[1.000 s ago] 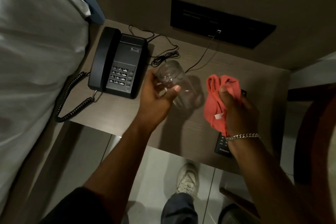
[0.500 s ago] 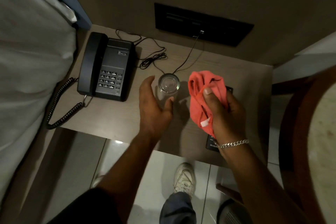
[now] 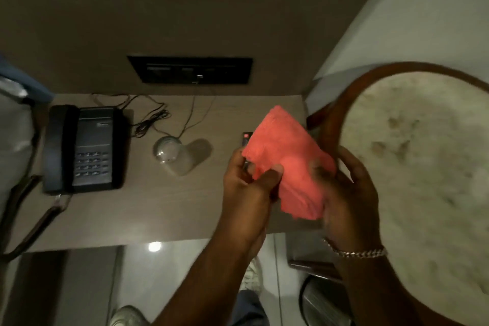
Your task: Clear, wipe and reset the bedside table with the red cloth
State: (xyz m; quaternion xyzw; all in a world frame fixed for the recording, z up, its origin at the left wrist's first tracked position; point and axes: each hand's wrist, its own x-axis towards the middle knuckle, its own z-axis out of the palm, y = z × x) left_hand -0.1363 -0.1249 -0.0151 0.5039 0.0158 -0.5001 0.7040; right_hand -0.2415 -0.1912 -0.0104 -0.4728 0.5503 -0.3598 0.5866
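Observation:
The red cloth (image 3: 284, 159) is spread between both my hands above the right part of the bedside table (image 3: 164, 209). My left hand (image 3: 246, 188) pinches its lower left edge with thumb and fingers. Gripping its right side is my right hand (image 3: 346, 188), which wears a silver bracelet. An upturned clear glass (image 3: 172, 152) stands alone on the table, left of the cloth. A black remote (image 3: 246, 140) shows only its top end behind the cloth. At the table's left end sits the black telephone (image 3: 82, 148).
Thin black cables (image 3: 153, 119) run from the phone to a dark wall panel (image 3: 190, 70). A round pale-topped table with a brown rim (image 3: 412, 167) crowds the right. The bed (image 3: 13, 140) lies at left. My shoes (image 3: 127, 316) stand on the tiled floor.
My left hand has let go of the glass, which now stands by itself on the table, and has taken hold of the cloth with the right hand. The view has swung right.

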